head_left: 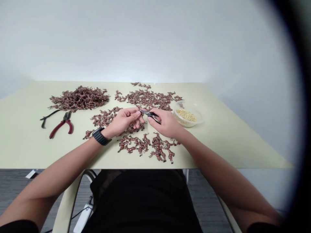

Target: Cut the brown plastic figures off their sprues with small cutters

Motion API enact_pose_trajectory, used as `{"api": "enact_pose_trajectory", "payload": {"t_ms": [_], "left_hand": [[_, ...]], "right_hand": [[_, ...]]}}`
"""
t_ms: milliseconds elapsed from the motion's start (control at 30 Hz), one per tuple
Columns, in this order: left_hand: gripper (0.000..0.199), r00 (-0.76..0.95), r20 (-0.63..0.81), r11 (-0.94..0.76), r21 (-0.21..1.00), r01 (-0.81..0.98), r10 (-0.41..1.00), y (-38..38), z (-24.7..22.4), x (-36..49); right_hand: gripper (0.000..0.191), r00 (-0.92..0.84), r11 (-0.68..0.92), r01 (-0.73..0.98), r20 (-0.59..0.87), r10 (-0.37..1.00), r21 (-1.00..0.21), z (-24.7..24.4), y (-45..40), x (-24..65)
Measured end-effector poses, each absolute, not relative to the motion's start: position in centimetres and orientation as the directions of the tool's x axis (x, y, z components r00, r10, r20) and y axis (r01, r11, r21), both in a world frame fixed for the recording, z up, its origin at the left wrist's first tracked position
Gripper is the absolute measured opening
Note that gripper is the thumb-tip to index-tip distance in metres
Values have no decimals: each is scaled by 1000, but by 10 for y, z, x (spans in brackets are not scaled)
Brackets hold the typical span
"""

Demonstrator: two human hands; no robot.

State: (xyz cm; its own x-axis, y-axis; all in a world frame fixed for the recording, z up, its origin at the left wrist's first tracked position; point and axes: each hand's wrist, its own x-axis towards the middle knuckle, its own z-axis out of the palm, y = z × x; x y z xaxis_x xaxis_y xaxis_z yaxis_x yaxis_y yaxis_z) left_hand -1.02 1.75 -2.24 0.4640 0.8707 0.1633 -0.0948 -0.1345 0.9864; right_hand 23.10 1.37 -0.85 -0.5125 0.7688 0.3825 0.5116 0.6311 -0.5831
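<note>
My right hand (166, 122) is closed around a small pair of pliers (152, 114) with black handles. Their metal jaws point left and meet the fingertips of my left hand (125, 119). Thumb and finger of that left hand pinch a small brown figurine, mostly hidden by the fingers. Many more brown animal figurines with dark feet lie under and around both hands: a loose group (159, 147) in front and a spread-out group (148, 98) behind. To the right of my right hand stands a clear round plastic tub (199, 118) with small gold-coloured pieces (186, 115) inside.
A dense heap of brown figurines (81, 98) lies at the back left of the pale table (225, 129). In front of it are red-handled pliers (64, 124), jaws upward, and a black-handled tool (48, 117). A wall (145, 38) rises behind the table.
</note>
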Motion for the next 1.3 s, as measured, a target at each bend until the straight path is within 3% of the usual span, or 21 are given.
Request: {"api": "enact_pose_trajectory", "payload": {"t_ms": [200, 367, 567, 667, 733, 800, 867, 967, 1067, 1167, 1300], "left_hand": [[43, 472, 140, -102, 989, -105, 870, 15, -21, -10], [38, 314, 272, -312, 946, 84, 910, 15, -21, -11], [60, 290, 256, -308, 939, 153, 922, 14, -21, -10], [62, 259, 344, -405, 883, 238, 902, 14, -24, -12], [61, 257, 447, -514, 778, 362, 857, 15, -26, -15], [61, 289, 521, -594, 658, 463, 803, 16, -28, -18], [59, 304, 539, -614, 616, 493, 786, 16, -27, -18], [57, 237, 472, -528, 758, 384, 849, 13, -22, -15], [60, 247, 325, -364, 923, 129, 913, 12, -17, -10], [59, 328, 240, -238, 970, -48, 914, 14, -17, -10], [46, 391, 200, -164, 979, -122, 899, 17, -19, -11]], "right_hand": [[30, -517, 628, 510, 374, 770, -587, -10, 13, 232], [29, -509, 629, 497, 386, 769, -597, -10, 13, 231], [31, -487, 563, 482, 329, 809, -671, -14, 12, 226], [34, -490, 406, 392, 186, 852, -825, -14, 12, 224], [38, -553, 181, 287, -8, 833, -941, -12, 14, 225], [40, -636, -59, 200, -176, 752, -978, -9, 15, 227], [43, -680, -178, 154, -235, 694, -972, -6, 16, 229], [45, -623, -55, 168, -149, 768, -984, -3, 15, 232], [40, -457, 311, 343, 132, 880, -887, -2, 14, 234], [31, -419, 543, 506, 360, 834, -670, -4, 14, 235], [29, -494, 648, 531, 422, 760, -546, -8, 15, 233]]}}
